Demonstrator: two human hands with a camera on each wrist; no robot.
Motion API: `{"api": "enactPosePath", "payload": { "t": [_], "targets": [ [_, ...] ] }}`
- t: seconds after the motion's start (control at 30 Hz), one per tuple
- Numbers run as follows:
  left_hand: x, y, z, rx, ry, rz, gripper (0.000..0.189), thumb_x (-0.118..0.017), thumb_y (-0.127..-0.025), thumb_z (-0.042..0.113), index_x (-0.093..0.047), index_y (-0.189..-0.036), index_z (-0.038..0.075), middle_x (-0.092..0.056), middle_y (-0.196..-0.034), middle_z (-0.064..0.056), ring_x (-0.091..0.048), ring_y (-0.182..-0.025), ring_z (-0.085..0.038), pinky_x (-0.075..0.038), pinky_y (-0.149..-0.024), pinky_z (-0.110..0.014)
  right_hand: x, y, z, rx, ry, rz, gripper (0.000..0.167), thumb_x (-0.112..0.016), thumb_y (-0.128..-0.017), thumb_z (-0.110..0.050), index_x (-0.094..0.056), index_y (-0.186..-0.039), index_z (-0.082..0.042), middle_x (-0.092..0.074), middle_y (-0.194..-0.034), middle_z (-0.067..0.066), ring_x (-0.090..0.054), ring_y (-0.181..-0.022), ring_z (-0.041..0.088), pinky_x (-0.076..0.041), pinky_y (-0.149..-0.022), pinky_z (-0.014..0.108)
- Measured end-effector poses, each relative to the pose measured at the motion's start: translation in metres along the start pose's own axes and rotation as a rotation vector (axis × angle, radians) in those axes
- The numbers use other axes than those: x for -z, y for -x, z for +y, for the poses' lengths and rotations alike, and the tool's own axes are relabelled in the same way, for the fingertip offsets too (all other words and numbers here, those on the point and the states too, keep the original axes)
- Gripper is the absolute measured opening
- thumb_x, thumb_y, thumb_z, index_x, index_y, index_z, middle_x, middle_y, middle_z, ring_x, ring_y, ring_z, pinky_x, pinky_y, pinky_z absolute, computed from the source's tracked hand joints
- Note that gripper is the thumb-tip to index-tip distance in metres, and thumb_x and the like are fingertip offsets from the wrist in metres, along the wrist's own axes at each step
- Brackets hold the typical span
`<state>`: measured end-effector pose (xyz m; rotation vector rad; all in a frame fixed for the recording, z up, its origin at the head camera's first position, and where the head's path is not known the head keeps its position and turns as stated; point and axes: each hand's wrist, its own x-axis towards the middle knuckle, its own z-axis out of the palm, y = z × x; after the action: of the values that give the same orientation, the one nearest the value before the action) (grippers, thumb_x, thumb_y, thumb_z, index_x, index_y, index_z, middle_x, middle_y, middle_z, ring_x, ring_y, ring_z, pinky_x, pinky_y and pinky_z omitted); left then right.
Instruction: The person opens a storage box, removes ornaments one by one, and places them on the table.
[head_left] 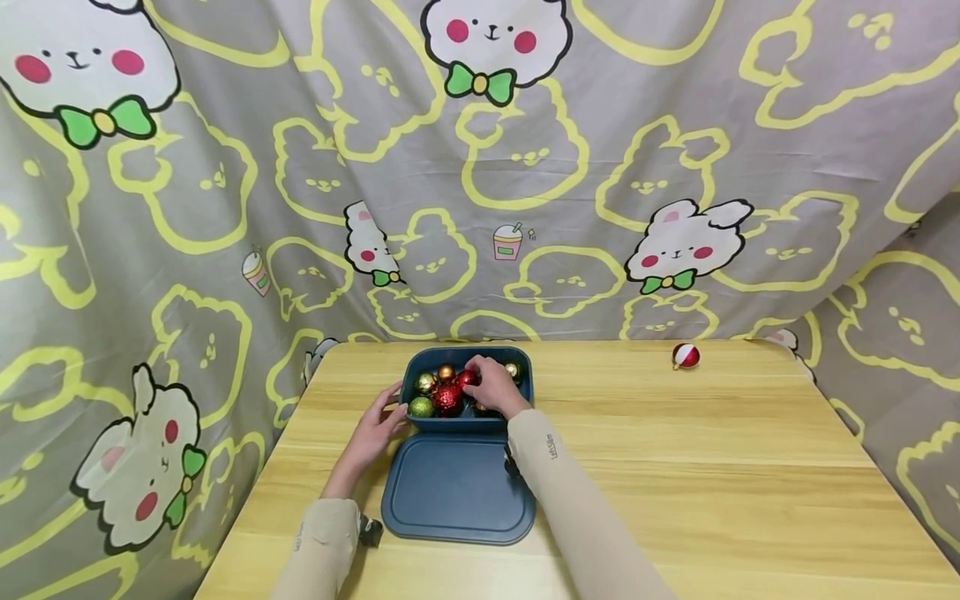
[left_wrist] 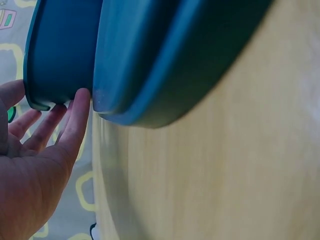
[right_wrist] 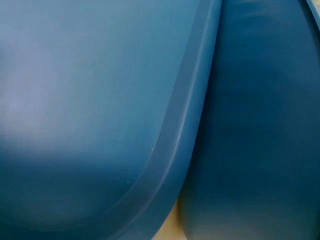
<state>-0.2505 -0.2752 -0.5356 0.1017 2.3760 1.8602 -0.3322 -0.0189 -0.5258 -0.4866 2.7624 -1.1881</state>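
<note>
A dark blue lidless box [head_left: 457,425] stands at the table's back edge, holding several Christmas balls. Inside are a glittery red ball [head_left: 448,399], a green ball [head_left: 422,407] and gold ones, such as a gold ball [head_left: 427,382]. My right hand [head_left: 497,386] reaches in over the front rim and pinches a smaller red ball [head_left: 467,378]. At the box's left end my left hand [head_left: 381,423] rests its fingers against the outer wall; the left wrist view shows those fingers [left_wrist: 76,120] fairly straight. The right wrist view misses the right hand.
The box's blue lid [head_left: 457,487] lies flat on the wooden table [head_left: 712,483], right in front of the box. A red and white ball [head_left: 686,357] sits apart at the back right. A patterned curtain [head_left: 540,175] hangs behind the table and along its sides.
</note>
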Motion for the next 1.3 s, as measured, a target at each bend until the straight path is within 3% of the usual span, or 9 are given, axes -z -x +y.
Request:
{"api": "enactPosePath", "payload": {
  "t": [0.63, 0.97, 1.17, 1.3],
  "targets": [
    [-0.003, -0.004, -0.007, -0.005, 0.000, -0.005, 0.057, -0.053, -0.110, 0.026, -0.033, -0.162, 0.014, -0.039, -0.155, -0.027, -0.052, -0.134, -0.045, -0.052, -0.108, -0.053, 0.003, 0.003, 0.004, -0.003, 0.068, 0.018, 0.032, -0.074, -0.097, -0.022, -0.066, -0.124, -0.009, -0.060, -0.116, 0.015, -0.060, -0.098, 0.028, -0.054, -0.091, 0.043],
    [-0.001, 0.000, -0.008, 0.000, -0.019, 0.011, 0.058, -0.052, -0.110, 0.027, -0.031, -0.163, 0.012, -0.039, -0.154, -0.028, -0.053, -0.131, -0.042, -0.054, -0.106, -0.050, 0.006, 0.005, 0.000, -0.003, 0.053, 0.029, 0.035, -0.071, -0.100, -0.026, -0.062, -0.129, -0.009, -0.057, -0.124, 0.016, -0.063, -0.102, 0.030, -0.057, -0.092, 0.044],
    [0.000, 0.000, -0.005, 0.016, -0.012, 0.010, 0.057, -0.053, -0.110, 0.027, -0.033, -0.162, 0.017, -0.039, -0.155, -0.025, -0.052, -0.133, -0.043, -0.053, -0.107, -0.051, 0.019, 0.004, 0.000, 0.014, 0.039, 0.068, 0.038, -0.071, -0.100, -0.029, -0.061, -0.132, -0.010, -0.057, -0.130, 0.015, -0.062, -0.111, 0.030, -0.055, -0.096, 0.045],
    [0.001, -0.002, -0.004, 0.020, -0.020, 0.010, 0.056, -0.051, -0.111, 0.026, -0.032, -0.163, 0.017, -0.038, -0.156, -0.025, -0.052, -0.133, -0.043, -0.052, -0.108, -0.051, 0.032, 0.003, 0.000, 0.059, 0.018, 0.104, 0.038, -0.072, -0.099, -0.027, -0.063, -0.130, -0.008, -0.060, -0.124, 0.015, -0.060, -0.105, 0.028, -0.055, -0.092, 0.043]
  ]
}}
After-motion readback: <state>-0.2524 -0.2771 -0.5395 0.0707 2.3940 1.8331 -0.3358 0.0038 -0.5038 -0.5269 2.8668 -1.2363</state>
